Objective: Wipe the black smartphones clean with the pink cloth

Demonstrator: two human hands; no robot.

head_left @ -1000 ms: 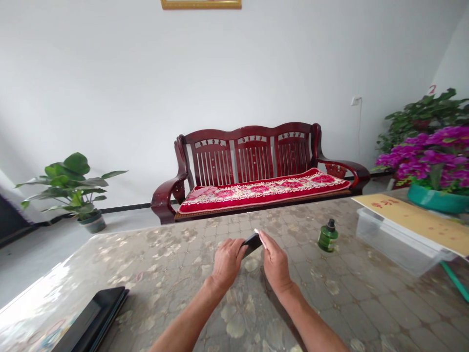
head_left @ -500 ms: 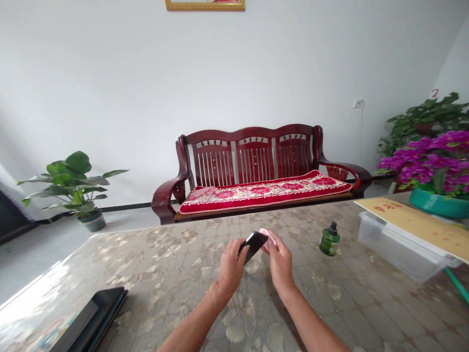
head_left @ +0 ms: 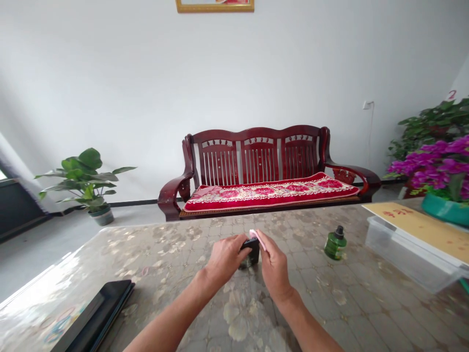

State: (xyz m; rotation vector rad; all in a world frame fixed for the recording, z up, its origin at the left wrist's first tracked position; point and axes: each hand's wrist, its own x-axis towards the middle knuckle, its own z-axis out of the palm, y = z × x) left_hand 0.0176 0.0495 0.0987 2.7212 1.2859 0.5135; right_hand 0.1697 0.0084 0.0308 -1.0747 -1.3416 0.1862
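Observation:
My left hand (head_left: 226, 255) is closed around a black smartphone (head_left: 252, 253), held on edge just above the patterned tablecloth (head_left: 234, 313). A folded pale pink cloth (head_left: 261, 241) lies under the fingers of my right hand (head_left: 274, 266), which presses it against the phone's right side. The fingers of that hand are straight and close together around the cloth. Part of the phone is hidden behind my left fingers.
A green bottle with a black cap (head_left: 335, 243) stands to the right. Beyond it are a clear plastic box (head_left: 406, 254) and a teal flower pot (head_left: 443, 210). A black wallet-like case (head_left: 98, 313) and rubber bands (head_left: 60, 325) lie at left. A wooden bench (head_left: 260, 156) stands behind.
The phone has turned from a slant to standing on edge, its end now facing me. My right hand has brought the cloth flat against its side. The view has shifted slightly left.

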